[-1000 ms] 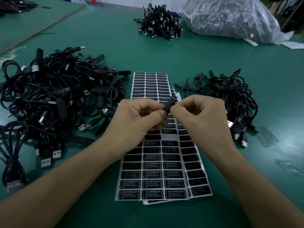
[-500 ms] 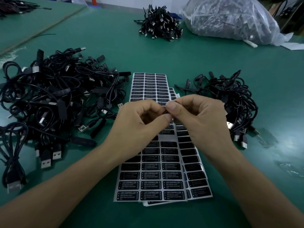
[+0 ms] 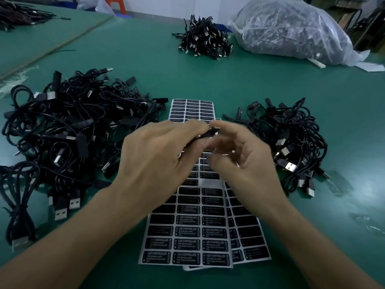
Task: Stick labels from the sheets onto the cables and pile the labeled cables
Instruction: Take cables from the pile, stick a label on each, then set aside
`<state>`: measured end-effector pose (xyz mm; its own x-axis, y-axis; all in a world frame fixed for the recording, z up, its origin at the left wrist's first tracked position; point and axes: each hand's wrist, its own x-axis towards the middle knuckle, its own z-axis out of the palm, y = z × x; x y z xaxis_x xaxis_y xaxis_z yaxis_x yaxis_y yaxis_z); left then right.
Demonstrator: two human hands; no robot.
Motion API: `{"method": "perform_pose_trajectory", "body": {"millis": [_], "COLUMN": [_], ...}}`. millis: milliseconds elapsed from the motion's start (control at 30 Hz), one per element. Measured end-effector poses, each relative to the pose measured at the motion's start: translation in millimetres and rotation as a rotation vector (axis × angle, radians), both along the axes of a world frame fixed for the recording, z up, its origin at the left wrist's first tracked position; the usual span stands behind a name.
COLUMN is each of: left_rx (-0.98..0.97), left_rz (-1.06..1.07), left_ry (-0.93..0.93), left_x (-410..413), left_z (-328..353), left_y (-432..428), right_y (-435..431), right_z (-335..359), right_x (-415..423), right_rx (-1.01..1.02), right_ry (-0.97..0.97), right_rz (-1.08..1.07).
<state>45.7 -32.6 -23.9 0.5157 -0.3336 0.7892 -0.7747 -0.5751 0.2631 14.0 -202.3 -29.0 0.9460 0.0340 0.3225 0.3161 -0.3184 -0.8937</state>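
Label sheets (image 3: 187, 243) are lying fanned in a stack on the green table (image 3: 135, 65) nearest the person, rows of black labels facing up. Above them the left hand (image 3: 158, 155) is gripping the end of a black cable (image 3: 210, 133), fingers curled round it. The right hand (image 3: 245, 161) is hovering just beside it, fingers loosely bent and blurred; whether it is touching the cable cannot be told. A big tangle (image 3: 68, 132) of cables is sprawling on the left, a smaller pile (image 3: 291, 138) on the right. Farther back, a bundle (image 3: 205, 38) and a clear plastic bag (image 3: 291, 32) are sitting.
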Motion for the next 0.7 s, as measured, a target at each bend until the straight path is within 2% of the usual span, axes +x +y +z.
{"method": "perform_pose_trajectory", "body": {"millis": [100,200,267,333,400,533,633,700], "left_rx": [-0.084,-0.157,-0.233,-0.343,-0.47,-0.761,-0.942,-0.933], "left_rz": [-0.107,-0.195,-0.219,-0.224,-0.225,-0.331,-0.231,-0.067], "left_ry": [-0.103,-0.146,-0.079,0.118,0.324,0.356,0.403,0.467], "left_x": [-1.0,-3.6,-5.8,-9.6,-11.4,-8.1,1.9,12.6], "left_z": [0.3,0.7,1.0,2.9,6.5,17.3,20.5,17.3], "left_y": [-3.0,-5.9,-6.2,-7.9,-10.2,-8.8,2.6,13.3], "right_y": [6.1,12.5,14.0,13.7,14.1,14.9,14.6,8.7], "right_z": [-4.4,-4.9,-6.5,-9.0,-8.9,-5.2,3.7,12.9], "right_x": [1.1,3.7,4.4,6.1,7.1,6.6,2.8,1.7], "right_rx": [-0.29,-0.299,-0.295,-0.293,-0.258,-0.198,-0.004,0.08], "right_ry": [-0.163,-0.123,-0.123,-0.161,-0.216,-0.341,-0.323,-0.353], "right_rz": [0.042,0.052,0.047,0.013,-0.036,-0.101,-0.103,-0.185]}}
